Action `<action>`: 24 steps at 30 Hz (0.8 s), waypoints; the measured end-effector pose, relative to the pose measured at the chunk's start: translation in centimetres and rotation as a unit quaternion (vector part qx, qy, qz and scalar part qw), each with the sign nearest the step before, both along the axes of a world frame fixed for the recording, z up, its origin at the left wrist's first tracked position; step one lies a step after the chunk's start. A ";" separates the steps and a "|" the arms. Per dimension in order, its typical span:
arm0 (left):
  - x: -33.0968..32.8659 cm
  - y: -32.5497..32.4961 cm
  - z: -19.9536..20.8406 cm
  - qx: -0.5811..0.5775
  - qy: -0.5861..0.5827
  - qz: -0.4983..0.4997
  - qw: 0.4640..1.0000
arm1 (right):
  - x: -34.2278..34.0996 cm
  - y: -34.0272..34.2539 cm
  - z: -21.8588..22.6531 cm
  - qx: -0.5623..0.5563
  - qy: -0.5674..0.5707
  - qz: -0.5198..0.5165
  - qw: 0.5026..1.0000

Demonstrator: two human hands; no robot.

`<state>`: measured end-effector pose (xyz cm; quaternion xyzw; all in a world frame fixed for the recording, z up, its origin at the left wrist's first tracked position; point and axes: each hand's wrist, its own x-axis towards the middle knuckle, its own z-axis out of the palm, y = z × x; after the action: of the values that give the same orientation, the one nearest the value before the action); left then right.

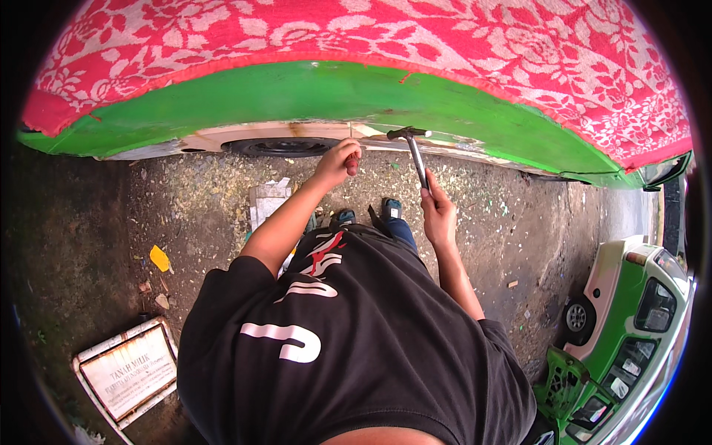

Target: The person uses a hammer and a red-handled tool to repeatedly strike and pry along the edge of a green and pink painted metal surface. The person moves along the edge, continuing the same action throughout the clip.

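Note:
My right hand [438,211] grips the dark lower handle of a claw hammer [417,157]. Its metal head is raised near the lower edge of a green vehicle body [311,93]. My left hand [341,159] is closed around a tool with a reddish-brown handle [351,166], held close to the same lower edge, beside a dark wheel [285,147]. The fingers hide most of this tool, and its tip cannot be made out. Along that edge the green paint gives way to bare, beige and rusty patches. The hammer head and the left hand are apart.
A red and white floral cloth [475,37] covers the vehicle's upper part. Paint chips litter the ground [489,252] around my feet. Pale flat pieces [268,202] lie by my left arm. A framed sign [127,374] stands lower left; a green and white van [630,334] is at the right.

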<state>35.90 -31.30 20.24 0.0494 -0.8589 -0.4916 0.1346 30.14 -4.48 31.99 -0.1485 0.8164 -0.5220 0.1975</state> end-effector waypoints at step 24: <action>0.1 0.6 -1.1 -0.054 0.044 0.048 0.996 | 0.0 0.3 -0.1 0.029 -0.026 0.002 0.999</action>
<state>36.03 -30.74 19.10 0.0613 -0.8742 -0.4390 0.1980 30.18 -4.14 31.93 -0.1303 0.8254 -0.5015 0.2240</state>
